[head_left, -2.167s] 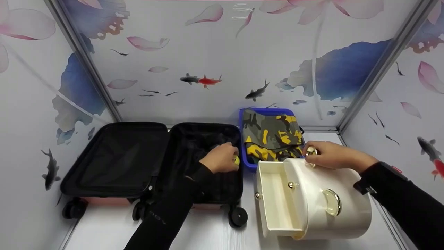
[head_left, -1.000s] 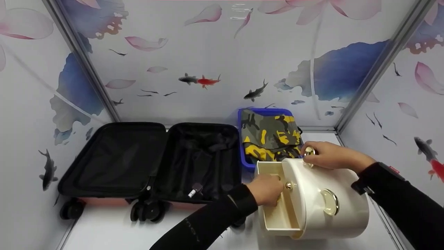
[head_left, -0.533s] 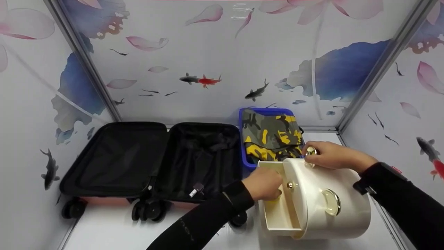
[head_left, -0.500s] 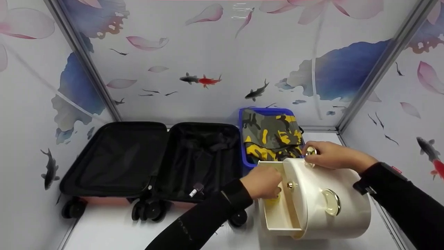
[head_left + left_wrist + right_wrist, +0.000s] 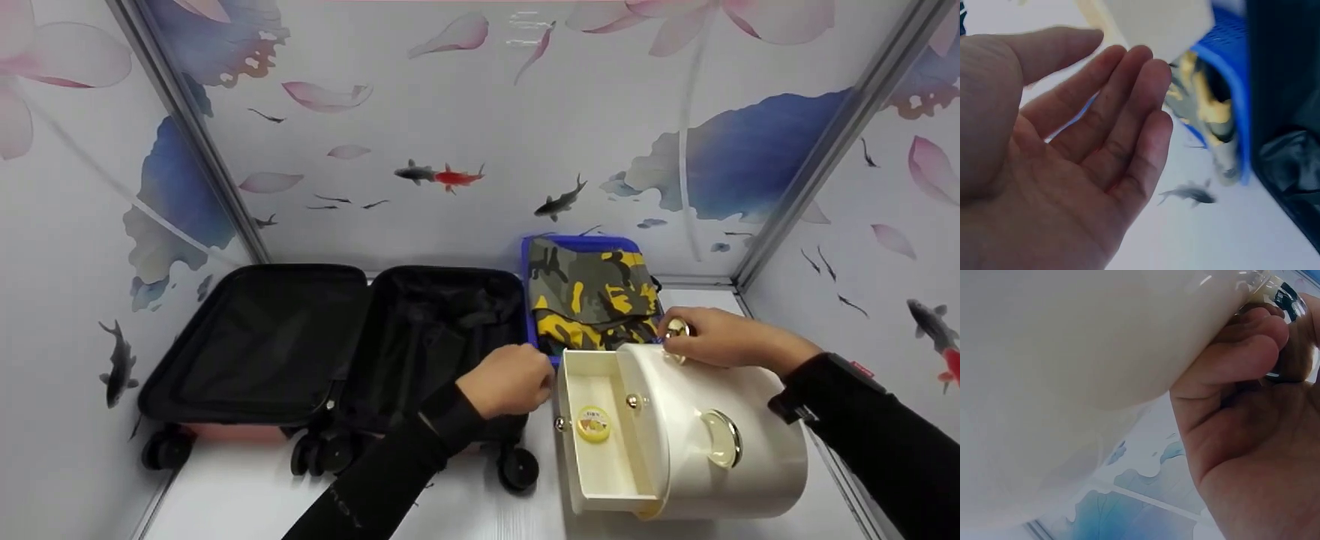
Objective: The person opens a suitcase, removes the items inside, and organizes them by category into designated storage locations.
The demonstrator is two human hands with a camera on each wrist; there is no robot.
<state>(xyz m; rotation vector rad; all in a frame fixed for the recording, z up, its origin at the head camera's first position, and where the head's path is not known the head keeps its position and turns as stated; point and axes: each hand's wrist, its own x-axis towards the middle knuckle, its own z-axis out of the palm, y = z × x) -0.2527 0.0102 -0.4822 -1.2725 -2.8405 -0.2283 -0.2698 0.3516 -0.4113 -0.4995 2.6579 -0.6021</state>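
A round yellow tin [image 5: 593, 424] lies in the pulled-out drawer [image 5: 611, 480] of a cream storage box [image 5: 757, 420]. My left hand [image 5: 508, 380] hovers just left of the drawer, over the right edge of the black-lined suitcase [image 5: 420, 360]. In the left wrist view its palm [image 5: 1067, 169] shows nothing held, the fingers loosely bent. My right hand [image 5: 712, 334] grips the gold-trimmed knob [image 5: 678, 330] on the box's top. In the right wrist view the fingers [image 5: 1241, 360] curl about that shiny knob.
Behind the box stands a blue basket [image 5: 529, 300] holding folded camouflage cloth [image 5: 592, 281]. The suitcase's other half [image 5: 262, 352] lies flat at the left. Printed panels [image 5: 450, 97] wall in the white table [image 5: 480, 510] at the back and sides.
My left hand went from the suitcase into the drawer with a yellow thing, let the tin go there, and has moved back left. The right hand keeps its grip on the knob.
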